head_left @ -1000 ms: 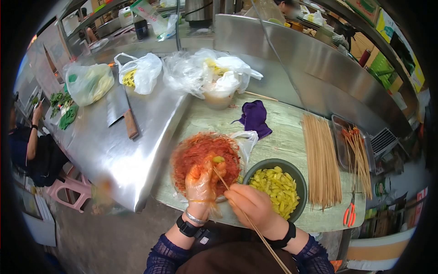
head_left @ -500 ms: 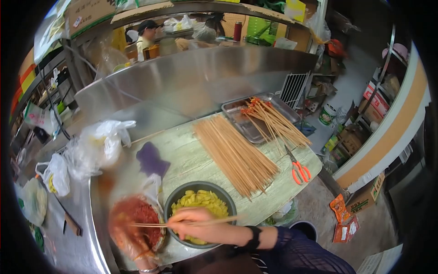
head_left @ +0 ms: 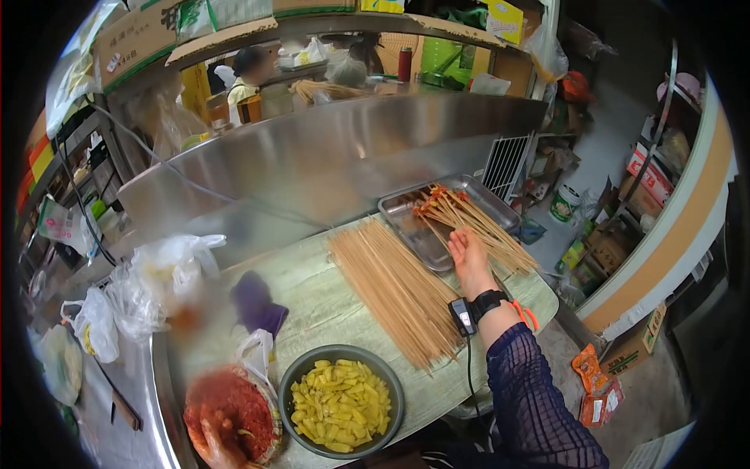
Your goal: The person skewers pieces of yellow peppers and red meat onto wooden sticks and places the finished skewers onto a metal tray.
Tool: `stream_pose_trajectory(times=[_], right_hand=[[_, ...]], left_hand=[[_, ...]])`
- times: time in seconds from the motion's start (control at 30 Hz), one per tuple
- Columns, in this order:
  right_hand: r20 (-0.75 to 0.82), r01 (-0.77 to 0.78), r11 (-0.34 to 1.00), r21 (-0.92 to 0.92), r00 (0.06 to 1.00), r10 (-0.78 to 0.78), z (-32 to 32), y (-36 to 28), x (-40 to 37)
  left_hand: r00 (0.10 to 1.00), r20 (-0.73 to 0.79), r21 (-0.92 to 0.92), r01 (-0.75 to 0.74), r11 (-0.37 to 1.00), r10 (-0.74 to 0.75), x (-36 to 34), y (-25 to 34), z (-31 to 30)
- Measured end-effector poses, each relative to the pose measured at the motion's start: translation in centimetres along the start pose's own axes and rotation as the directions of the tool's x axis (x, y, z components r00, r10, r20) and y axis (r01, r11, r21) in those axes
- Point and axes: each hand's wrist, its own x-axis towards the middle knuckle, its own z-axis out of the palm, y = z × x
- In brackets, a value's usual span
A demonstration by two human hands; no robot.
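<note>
My right hand [head_left: 469, 254] is over the near edge of the metal tray [head_left: 389, 205], beside the handle ends of the skewers with red pieces [head_left: 476, 227]. Its fingers are stretched upward and hold nothing that I can see. At the lower left, my left hand [head_left: 216, 444], in a clear glove, rests in the bowl of red minced food [head_left: 246, 406]. Its fingers look bent and a little apart, partly blurred by haze. A grey bowl of yellow-green pieces [head_left: 341, 402] stands right of it. Bare wooden skewers [head_left: 394, 293] lie in a wide bundle between the bowls and the tray.
Orange-handled scissors [head_left: 531, 315] lie partly behind my right wrist. A purple cloth [head_left: 258, 303] and white plastic bags [head_left: 176, 270] are at the left. A knife [head_left: 125, 410] lies on the metal counter. Beyond the steel panel [head_left: 328, 148] another person [head_left: 244, 82] is visible.
My right hand has moved from above the grey bowl, where it held thin skewers, up and right to the tray. My left hand is lower in the red food. The yellow-green pieces are uncovered.
</note>
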Motion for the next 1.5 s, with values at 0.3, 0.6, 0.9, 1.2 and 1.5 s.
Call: stream_pose_trajectory(times=[0.3,0.6,0.9,1.2,1.5], right_hand=[[0.518,0.48,0.229,-0.847,0.843,0.148,2.5,2.8,-7.5],[0.5,0.527,-0.011,-0.85,0.811,0.304,3.0,4.4,-5.8],[0.475,0.312,0.407,-0.858,0.783,0.401,5.2,0.3,-7.1],[0.573,0.015,0.896,-0.443,0.774,0.27,8.2,-0.6,-19.5],[0.808,0.24,0.894,-0.377,0.557,0.191,5.8,2.8,-30.7]], left_hand=[[0.989,-0.147,-0.075,0.019,0.997,-0.03,0.2,-1.9,-0.5],[0.995,-0.085,-0.099,0.034,0.994,-0.043,-0.2,-0.5,0.2],[0.991,-0.133,-0.149,-0.032,0.988,0.012,0.1,-1.5,0.1],[0.99,-0.141,-0.107,0.013,0.994,-0.028,-0.1,-0.8,0.3],[0.994,-0.098,-0.383,-0.087,0.92,0.054,0.8,4.0,-3.5]])
